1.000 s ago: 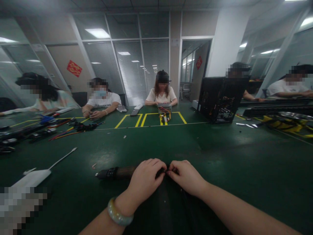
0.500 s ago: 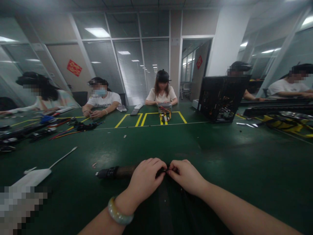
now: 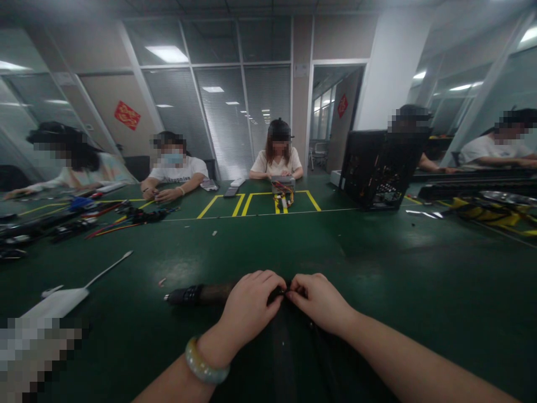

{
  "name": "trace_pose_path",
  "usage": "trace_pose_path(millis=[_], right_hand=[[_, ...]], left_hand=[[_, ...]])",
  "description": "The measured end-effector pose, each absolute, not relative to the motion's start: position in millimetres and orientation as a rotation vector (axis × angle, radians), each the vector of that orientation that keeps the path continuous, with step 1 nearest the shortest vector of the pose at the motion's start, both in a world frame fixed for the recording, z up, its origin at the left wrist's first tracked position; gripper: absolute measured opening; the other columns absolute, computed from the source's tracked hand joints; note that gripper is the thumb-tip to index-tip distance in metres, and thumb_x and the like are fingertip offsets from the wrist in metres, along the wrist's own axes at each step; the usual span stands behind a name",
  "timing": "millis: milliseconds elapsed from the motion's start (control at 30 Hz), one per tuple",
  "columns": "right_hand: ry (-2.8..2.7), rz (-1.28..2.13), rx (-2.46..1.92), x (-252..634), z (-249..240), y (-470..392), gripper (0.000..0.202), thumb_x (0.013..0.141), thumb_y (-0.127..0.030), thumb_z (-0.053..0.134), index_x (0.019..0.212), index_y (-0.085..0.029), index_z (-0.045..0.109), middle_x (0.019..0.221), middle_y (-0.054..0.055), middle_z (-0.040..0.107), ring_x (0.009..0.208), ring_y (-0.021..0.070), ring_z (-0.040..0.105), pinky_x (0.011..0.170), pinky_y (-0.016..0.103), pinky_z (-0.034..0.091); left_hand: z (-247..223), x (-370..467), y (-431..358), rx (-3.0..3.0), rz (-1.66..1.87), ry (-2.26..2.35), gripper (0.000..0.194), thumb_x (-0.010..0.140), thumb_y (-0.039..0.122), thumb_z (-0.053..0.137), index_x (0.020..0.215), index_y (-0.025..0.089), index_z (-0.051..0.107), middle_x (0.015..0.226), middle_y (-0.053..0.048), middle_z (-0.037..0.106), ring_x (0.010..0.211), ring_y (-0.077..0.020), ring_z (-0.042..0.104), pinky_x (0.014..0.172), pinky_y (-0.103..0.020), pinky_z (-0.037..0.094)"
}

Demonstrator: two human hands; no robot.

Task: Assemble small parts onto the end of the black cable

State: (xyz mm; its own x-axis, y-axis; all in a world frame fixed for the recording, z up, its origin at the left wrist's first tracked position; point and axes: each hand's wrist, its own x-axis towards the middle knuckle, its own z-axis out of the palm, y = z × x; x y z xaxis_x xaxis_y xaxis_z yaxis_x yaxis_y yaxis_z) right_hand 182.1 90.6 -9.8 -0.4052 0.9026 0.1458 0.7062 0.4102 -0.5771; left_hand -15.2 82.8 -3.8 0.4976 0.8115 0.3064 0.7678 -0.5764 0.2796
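Close together near the front of the green table, my left hand (image 3: 254, 299) and my right hand (image 3: 321, 302) meet fingertip to fingertip. Both are closed in a pinch around a small dark piece (image 3: 286, 291), mostly hidden by the fingers and too small to name. To the left lies what looks like an electric screwdriver (image 3: 188, 295), with a black front end, a silver tip and a brown body. Its rear end is hidden behind my left hand; whether the hand touches it I cannot tell. A pale bangle (image 3: 205, 366) circles my left wrist.
At left lie a white object with a cable (image 3: 67, 302) and a heap of coloured wires (image 3: 130, 218). Across the table stands a black computer case (image 3: 381, 170). A person (image 3: 277, 162) sits opposite behind a grey box with wires (image 3: 283, 184); other people sit on both sides.
My hands keep almost the same place and pinch. At far left, another person's arm has shifted slightly.
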Motion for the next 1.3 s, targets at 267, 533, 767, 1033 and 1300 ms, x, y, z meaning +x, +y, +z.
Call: trace_pose_path(millis=[267, 533, 767, 1033, 1300], right_hand=[[-2.212, 0.606, -1.358, 183.7, -9.6, 90.0, 0.016, 0.09, -0.032, 0.057, 0.081, -0.022, 0.065, 0.073, -0.003, 0.066, 0.067, 0.014, 0.058, 0.077, 0.027, 0.038], [-2.215, 0.627, -1.352, 182.6, -9.3, 89.9, 0.016, 0.09, -0.031, 0.056, 0.081, -0.022, 0.065, 0.074, -0.003, 0.066, 0.069, 0.0144, 0.058, 0.072, 0.026, 0.037], [-2.218, 0.595, -1.346, 183.0, -11.5, 90.7, 0.016, 0.09, -0.031, 0.057, 0.08, -0.021, 0.065, 0.074, -0.003, 0.066, 0.07, 0.0135, 0.059, 0.076, 0.026, 0.037], [-2.201, 0.636, -1.363, 182.0, -10.1, 90.3, 0.02, 0.091, -0.034, 0.055, 0.083, -0.021, 0.067, 0.077, -0.001, 0.068, 0.071, 0.0148, 0.06, 0.077, 0.027, 0.039], [-2.164, 0.733, -1.355, 183.4, -10.6, 91.7, 0.022, 0.09, -0.036, 0.056, 0.082, -0.021, 0.07, 0.074, 0.0, 0.069, 0.067, 0.0148, 0.06, 0.061, 0.024, 0.037]], left_hand=[[-3.3, -14.8, 83.0, 2.612, 0.624, 1.455, 0.014, 0.084, 0.019, 0.058, 0.097, 0.024, 0.058, 0.097, 0.001, 0.063, 0.092, -0.0189, 0.057, 0.082, -0.033, 0.042], [-1.8, -14.2, 81.2, 2.642, 0.639, 1.424, 0.019, 0.082, 0.015, 0.056, 0.098, 0.025, 0.059, 0.097, 0.0, 0.064, 0.091, -0.019, 0.058, 0.082, -0.033, 0.043], [-4.1, -14.4, 82.9, 2.615, 0.639, 1.457, 0.014, 0.083, 0.02, 0.061, 0.096, 0.025, 0.058, 0.095, 0.001, 0.063, 0.091, -0.0193, 0.058, 0.082, -0.033, 0.043], [-1.4, -14.3, 83.5, 2.627, 0.621, 1.409, 0.011, 0.085, 0.021, 0.06, 0.096, 0.025, 0.061, 0.098, 0.001, 0.065, 0.093, -0.0187, 0.058, 0.084, -0.033, 0.044], [-6.2, -15.1, 85.5, 2.618, 0.646, 1.442, 0.006, 0.086, 0.024, 0.061, 0.092, 0.024, 0.063, 0.099, 0.0, 0.065, 0.094, -0.0185, 0.059, 0.087, -0.034, 0.044]])
